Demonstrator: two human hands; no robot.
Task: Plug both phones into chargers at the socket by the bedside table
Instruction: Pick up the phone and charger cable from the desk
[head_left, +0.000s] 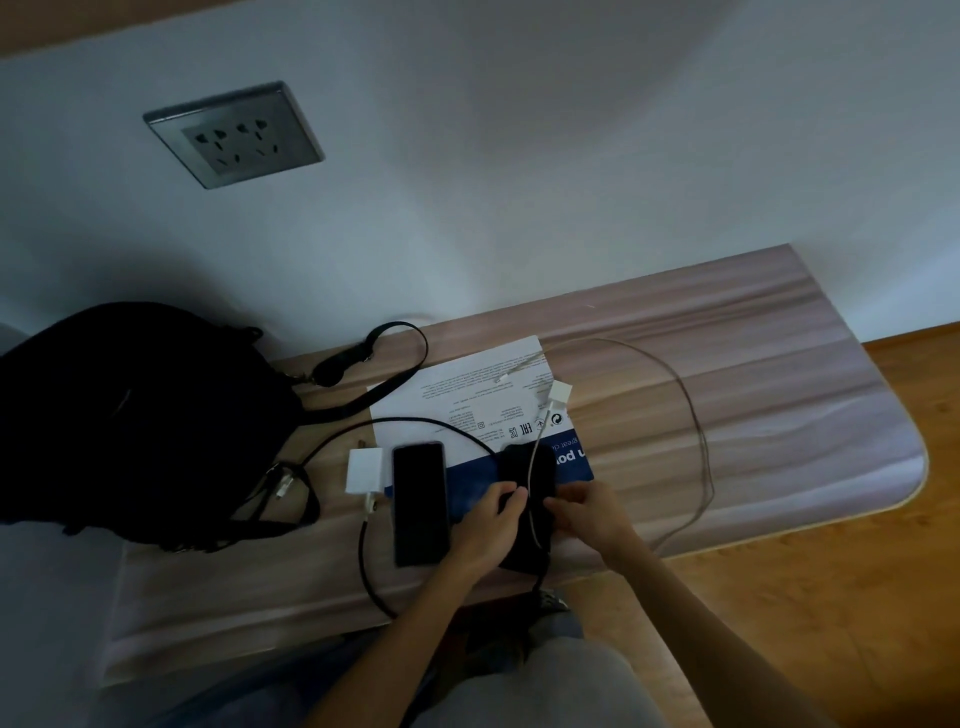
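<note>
**Lap to wall: two hands on a dark phone**

Grey trousers (545, 686) fill the six o'clock edge of the head view, and both forearms reach up from there to the bedside surface (753, 364).

At the centre, the left hand (491, 525) and right hand (589, 514) meet on a dark phone (514, 462) that lies partly over the near edge. The left fingers (511, 496) are curled round its left side and the right fingers curl on its right side. A white cable (696, 415) crosses this phone between the two hands. It then loops wide toward three o'clock and back to a white plug (560, 392) at one o'clock of the hands.

Just beside the left hand, at nine o'clock, a second phone (420, 501) lies flat with its screen dark. A white charger block (363, 470) touches its upper left corner, and a black cable (363, 551) curves from the block around this phone.

Both phones overlap a white and blue leaflet (467, 384). A black bag (130, 415) sits at nine o'clock. The wall socket (234, 134) is at eleven o'clock with nothing plugged in. Wooden floor (857, 545) shows at four o'clock.
</note>
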